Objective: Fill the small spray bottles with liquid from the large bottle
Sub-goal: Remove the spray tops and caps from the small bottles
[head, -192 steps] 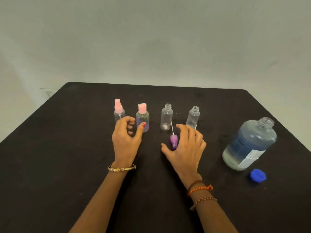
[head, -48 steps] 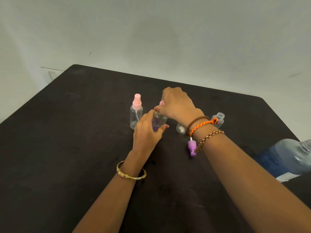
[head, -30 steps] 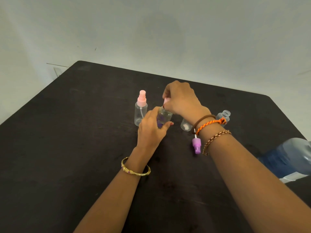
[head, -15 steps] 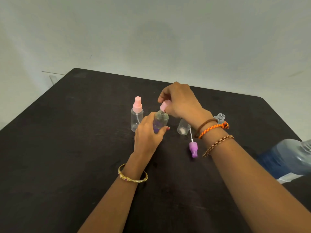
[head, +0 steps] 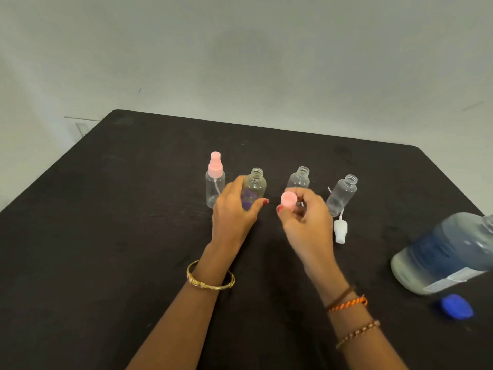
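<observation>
Four small bottles are standing in a row toward the far middle of the dark surface [head: 106, 236]. At the left end, the capped spray bottle [head: 215, 182] is wearing its pink sprayer. Beside it, the left hand [head: 234, 212] is curling its grip round the open purple-tinted bottle [head: 254, 186], holding it upright. Just right, the right hand [head: 306, 222] is pinching the pink cap [head: 288, 201] above the surface. Two open clear bottles [head: 299, 178] [head: 342, 194] are standing behind it, a white sprayer [head: 340, 231] lying near them. At the right edge the large bottle [head: 448, 255] is standing uncapped, its blue cap [head: 456, 307] lying just in front.
</observation>
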